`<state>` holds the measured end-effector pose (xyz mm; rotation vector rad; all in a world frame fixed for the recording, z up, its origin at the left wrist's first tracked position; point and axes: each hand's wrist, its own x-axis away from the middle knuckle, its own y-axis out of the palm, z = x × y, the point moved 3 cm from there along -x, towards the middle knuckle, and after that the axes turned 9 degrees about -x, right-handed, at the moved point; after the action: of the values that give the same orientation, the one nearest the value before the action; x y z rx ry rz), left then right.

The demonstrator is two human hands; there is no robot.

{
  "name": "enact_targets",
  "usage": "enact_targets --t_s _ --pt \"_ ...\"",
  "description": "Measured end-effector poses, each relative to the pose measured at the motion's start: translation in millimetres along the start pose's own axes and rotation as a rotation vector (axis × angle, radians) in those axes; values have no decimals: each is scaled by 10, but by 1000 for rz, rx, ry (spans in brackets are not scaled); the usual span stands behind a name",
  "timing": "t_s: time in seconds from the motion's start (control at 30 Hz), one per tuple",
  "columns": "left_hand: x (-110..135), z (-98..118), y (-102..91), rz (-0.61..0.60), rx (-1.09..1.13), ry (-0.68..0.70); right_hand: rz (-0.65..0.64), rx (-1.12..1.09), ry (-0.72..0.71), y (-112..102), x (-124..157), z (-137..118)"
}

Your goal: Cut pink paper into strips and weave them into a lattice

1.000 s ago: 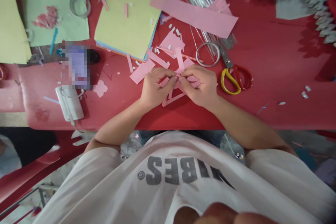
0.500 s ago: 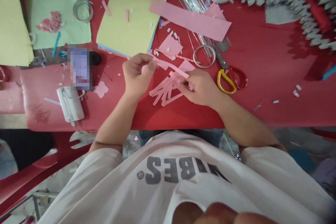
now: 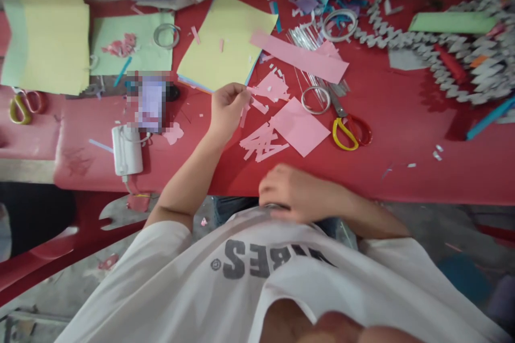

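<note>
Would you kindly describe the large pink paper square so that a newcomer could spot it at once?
On the red table, find the heap of narrow pink strips. Just right of it lies the pink square, turned like a diamond, broad, unlike the strips.

Across the red table, a stack of yellow paper beside a green sheet dotted with pink scraps. Right of centre, yellow-and-red scissors just beside a clear plastic ring. Toward the left, a white corded adapter; at the far left, second scissors. Along the top right, a long grey zigzag paper chain.
</note>
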<state>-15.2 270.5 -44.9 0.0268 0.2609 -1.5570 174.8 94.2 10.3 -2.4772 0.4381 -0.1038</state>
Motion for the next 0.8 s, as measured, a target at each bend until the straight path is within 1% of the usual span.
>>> enact_targets --t_s 0.03,0.07,0.1,0.17,0.2,0.27,0.3,0.37,0.43,0.47,0.5,0.57,0.63,0.7,0.73,0.8 --pt "2 5 3 -1 6 5 -130 -86 -59 169 17 -93" --pt "4 10 6 1 10 9 -210 -158 -100 332 31 -155" --pt "8 14 10 3 13 10 -245 -214 -131 481 35 -186" --pt "21 20 23 3 18 5 -243 -266 -161 726 13 -172" --pt "29 23 31 0 19 2 -232 -287 -197 817 -8 -154" --pt "46 29 47 -11 20 2 -229 -319 -352 944 -61 -143" --pt "52 32 54 -16 18 5 -233 -320 -386 992 -99 -136" --pt "58 33 64 -25 11 7 -237 -309 -406 1075 -195 -135" --pt "53 26 70 -31 8 3 -211 -277 -382 1153 -311 -146" --pt "47 20 70 -30 5 0 -187 -254 -361 1188 -368 -150" --pt "41 13 70 -28 1 -3 -130 -238 -328 1208 -420 -147" --pt "27 -3 67 -19 -8 -14 -61 -253 -258 1226 -478 -130" --pt "17 -19 61 -2 -12 -32 -84 -300 -262 1216 -451 -124" --pt "13 -26 60 6 -12 -44 -159 -343 -301 1185 -351 -129" --pt "14 -25 62 4 -9 -46 -182 -351 -296 1165 -289 -128" --pt "19 -15 72 -14 -5 -45 -189 -350 -236 1126 -168 -117"
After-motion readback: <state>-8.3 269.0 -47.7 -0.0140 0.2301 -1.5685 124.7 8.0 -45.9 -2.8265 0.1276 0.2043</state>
